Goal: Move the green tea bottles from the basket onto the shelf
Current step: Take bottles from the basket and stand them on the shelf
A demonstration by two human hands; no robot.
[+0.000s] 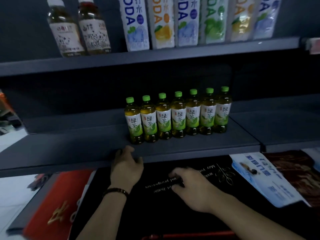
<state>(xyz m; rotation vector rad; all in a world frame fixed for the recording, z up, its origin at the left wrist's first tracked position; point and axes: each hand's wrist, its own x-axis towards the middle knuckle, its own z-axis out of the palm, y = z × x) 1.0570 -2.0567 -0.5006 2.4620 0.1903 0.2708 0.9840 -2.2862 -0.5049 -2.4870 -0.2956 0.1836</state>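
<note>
Several green tea bottles (178,115) with green caps stand upright in a tight row on the middle dark shelf (199,144). My left hand (127,168) hovers at the shelf's front edge, just below the leftmost bottle, fingers loosely spread and holding nothing. My right hand (192,186) is lower and to the right, over a black box with gold lettering (190,213), fingers apart and empty. A red bar at the bottom edge (187,236) may be the basket's handle; the basket itself is hidden.
The upper shelf (155,58) carries two brown tea bottles (78,32) and a row of soda bottles (190,21). Below lie a red box (57,205), a blue-and-white leaflet (263,177) and a dark red package (297,170). Bare shelf surface lies left of the green bottles.
</note>
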